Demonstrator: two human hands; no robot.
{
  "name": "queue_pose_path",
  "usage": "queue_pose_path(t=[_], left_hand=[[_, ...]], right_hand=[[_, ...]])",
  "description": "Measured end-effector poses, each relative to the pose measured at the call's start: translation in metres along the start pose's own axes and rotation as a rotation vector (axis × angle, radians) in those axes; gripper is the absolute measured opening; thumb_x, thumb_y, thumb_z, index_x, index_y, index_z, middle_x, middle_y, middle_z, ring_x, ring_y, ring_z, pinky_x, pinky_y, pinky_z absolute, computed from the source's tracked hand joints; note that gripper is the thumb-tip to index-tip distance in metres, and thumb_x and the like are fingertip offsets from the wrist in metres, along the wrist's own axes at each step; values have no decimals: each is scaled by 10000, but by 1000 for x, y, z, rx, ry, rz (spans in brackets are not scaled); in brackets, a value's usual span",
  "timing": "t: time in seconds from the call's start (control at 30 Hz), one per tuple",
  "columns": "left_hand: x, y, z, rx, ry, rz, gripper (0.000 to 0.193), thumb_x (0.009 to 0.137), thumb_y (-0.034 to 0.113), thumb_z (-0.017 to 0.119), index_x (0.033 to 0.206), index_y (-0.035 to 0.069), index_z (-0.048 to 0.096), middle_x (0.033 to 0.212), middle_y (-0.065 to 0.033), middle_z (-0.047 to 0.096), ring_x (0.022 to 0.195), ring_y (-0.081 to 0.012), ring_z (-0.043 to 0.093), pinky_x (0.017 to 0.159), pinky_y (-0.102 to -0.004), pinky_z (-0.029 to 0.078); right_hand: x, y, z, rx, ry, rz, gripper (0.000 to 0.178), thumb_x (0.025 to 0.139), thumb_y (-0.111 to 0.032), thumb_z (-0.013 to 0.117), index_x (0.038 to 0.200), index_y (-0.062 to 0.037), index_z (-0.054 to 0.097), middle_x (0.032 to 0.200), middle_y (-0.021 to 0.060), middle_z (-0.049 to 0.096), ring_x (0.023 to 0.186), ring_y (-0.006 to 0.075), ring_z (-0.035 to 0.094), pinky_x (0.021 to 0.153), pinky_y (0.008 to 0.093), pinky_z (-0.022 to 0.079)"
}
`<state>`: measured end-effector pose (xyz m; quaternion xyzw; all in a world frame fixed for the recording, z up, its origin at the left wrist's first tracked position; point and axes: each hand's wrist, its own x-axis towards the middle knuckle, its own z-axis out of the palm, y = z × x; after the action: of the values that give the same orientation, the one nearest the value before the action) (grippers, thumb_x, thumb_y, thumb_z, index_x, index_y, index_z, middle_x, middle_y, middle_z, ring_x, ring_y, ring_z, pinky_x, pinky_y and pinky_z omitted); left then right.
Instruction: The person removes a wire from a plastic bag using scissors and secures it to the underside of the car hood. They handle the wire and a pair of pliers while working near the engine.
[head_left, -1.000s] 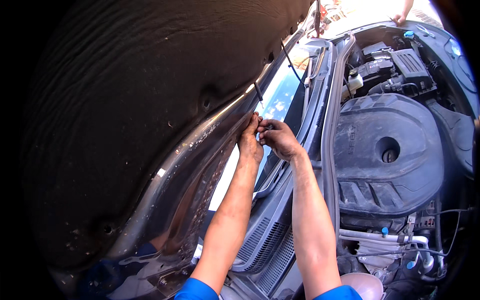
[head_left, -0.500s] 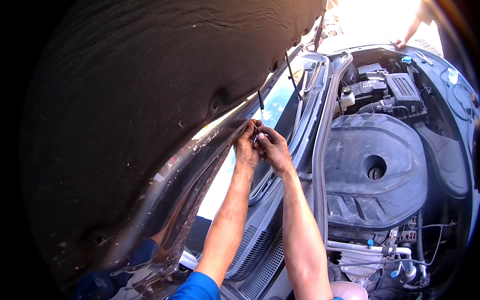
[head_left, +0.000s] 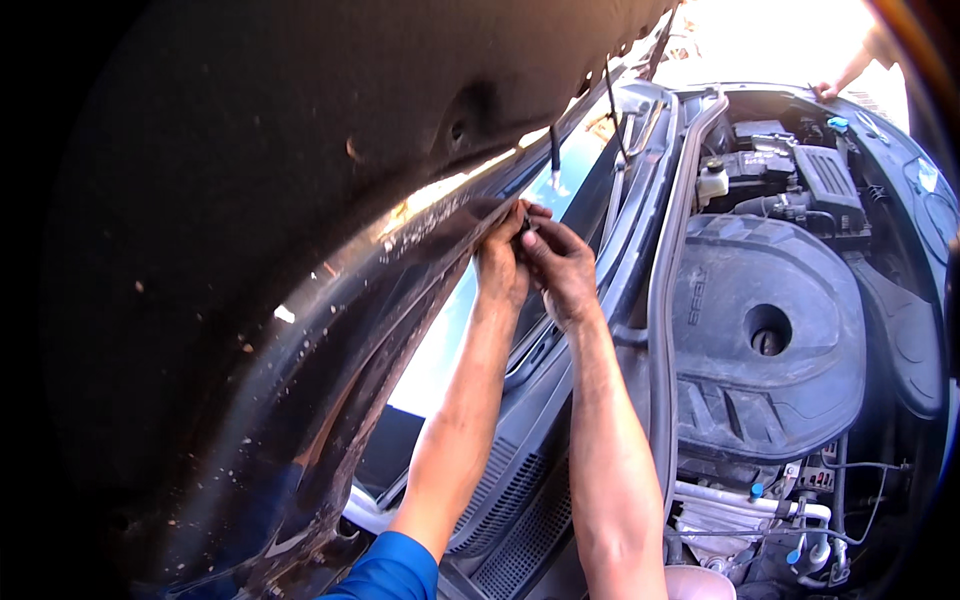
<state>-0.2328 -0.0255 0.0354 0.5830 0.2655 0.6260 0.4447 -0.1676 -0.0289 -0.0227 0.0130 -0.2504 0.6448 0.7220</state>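
Observation:
My left hand [head_left: 503, 262] is closed at the rear edge of the raised hood [head_left: 290, 130], its fingertips up against the metal rim. Close beside it, my right hand [head_left: 565, 268] pinches with thumb and forefinger. Between the fingertips of both hands shows a small dark piece [head_left: 527, 226]; it is too small and too covered to name. Just above the hands hangs a short black hose end [head_left: 555, 155] with a pale tip. Below them lies the windshield [head_left: 440, 350], bright with reflected sky.
To the right lies the engine bay with a large black engine cover [head_left: 770, 280], an air filter box [head_left: 828, 180] and a pale fluid reservoir [head_left: 711, 182]. A vented cowl [head_left: 520, 520] runs beneath my forearms. Another person's hand [head_left: 828, 90] rests on the far fender.
My viewpoint has shifted, so the engine bay sits slightly further right. Both hands stay together at the hood edge; my right fingers have closed in more around the small dark piece.

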Motion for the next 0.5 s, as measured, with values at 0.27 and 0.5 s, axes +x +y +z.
queue_pose_path(t=[0.27,0.5], left_hand=[[-2,-4,0,-67,75,-23,204,921,217,671,960,26,610,921,-107,630,907,-223,631,809,-310,553],[-2,0,5,-57,50,-17,158,946,186,632,958,35,592,930,-119,634,937,-238,639,845,-322,553]], right_hand=[[-3,-3,1,-34,54,13,307,815,-65,783,1088,33,681,792,51,681,538,46,512,409,201,348],[-4,-11,10,-168,104,-45,304,821,-60,764,1089,45,668,858,113,716,724,152,674,603,269,537]])
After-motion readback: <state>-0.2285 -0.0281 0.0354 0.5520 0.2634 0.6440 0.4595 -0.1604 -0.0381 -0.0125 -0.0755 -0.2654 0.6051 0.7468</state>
